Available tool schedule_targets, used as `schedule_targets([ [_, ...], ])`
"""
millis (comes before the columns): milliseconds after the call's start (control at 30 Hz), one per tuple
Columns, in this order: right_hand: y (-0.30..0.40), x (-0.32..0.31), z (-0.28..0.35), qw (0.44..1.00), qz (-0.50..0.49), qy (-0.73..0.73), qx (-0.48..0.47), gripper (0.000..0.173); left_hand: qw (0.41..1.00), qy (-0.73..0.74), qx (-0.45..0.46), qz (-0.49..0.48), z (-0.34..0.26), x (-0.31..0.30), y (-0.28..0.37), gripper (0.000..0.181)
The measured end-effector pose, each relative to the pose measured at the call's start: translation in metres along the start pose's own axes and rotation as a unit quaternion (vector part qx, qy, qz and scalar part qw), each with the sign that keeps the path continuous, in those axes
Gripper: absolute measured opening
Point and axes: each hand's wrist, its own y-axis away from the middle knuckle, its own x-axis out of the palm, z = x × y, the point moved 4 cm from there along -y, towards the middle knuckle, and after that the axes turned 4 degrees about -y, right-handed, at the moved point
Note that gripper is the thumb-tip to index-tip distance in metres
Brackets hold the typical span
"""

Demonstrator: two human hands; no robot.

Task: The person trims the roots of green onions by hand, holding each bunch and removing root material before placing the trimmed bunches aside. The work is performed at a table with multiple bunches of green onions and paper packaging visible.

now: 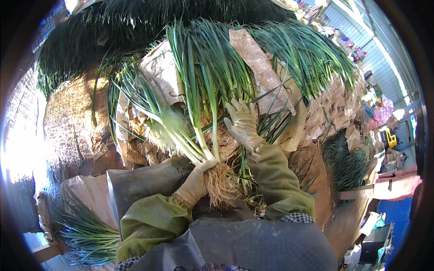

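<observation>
My left hand (198, 183), in a pale glove, is closed round the lower stems of several green onions (200, 144). Their roots (220, 184) hang below and to the right of the fist, and their leaves fan upward. Beyond it my right hand (242, 122), gloved too, lies palm down with spread fingers at the lower end of a pile of green onions (217, 64); whether it touches the stalks I cannot tell. Part of the pile's root end is hidden behind the held stalks and my right hand.
Brown sacking (264, 74) separates the pile from more green onions (305, 57) at the right. A dark green heap (135, 23) stands at the back. Another bunch (91, 238) lies low at the left. A grey apron (251, 244) covers my lap. People (357, 54) are far off at the right.
</observation>
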Motion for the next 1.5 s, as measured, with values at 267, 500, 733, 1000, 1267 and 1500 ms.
schedule_targets([
  [267,0.141,0.052,-0.043,0.973,0.228,-0.009,0.045,0.02,0.997,-0.006,0.077,-0.001,-0.011,-0.004,0.002,0.036],
  [500,0.125,0.027,-0.044,0.954,0.231,-0.075,0.174,0.046,0.999,-0.013,-0.012,-0.036,0.006,-0.012,-0.014,0.021],
  [733,0.034,0.011,-0.01,0.96,0.184,-0.074,0.196,0.023,0.993,-0.038,0.102,-0.05,-0.014,-0.011,-0.013,0.029],
  [1000,0.1,-0.023,0.047,0.918,0.099,-0.383,0.021,0.014,0.994,-0.051,0.05,-0.085,-0.008,-0.019,-0.022,0.018],
  [1267,0.051,0.031,0.005,0.575,0.27,-0.703,0.319,0.045,0.997,0.008,0.073,-0.031,-0.005,-0.015,-0.009,0.021],
  [1500,0.021,0.039,0.04,0.433,0.147,-0.852,0.254,0.036,0.995,0.041,0.089,-0.015,-0.001,-0.012,-0.002,0.025],
])
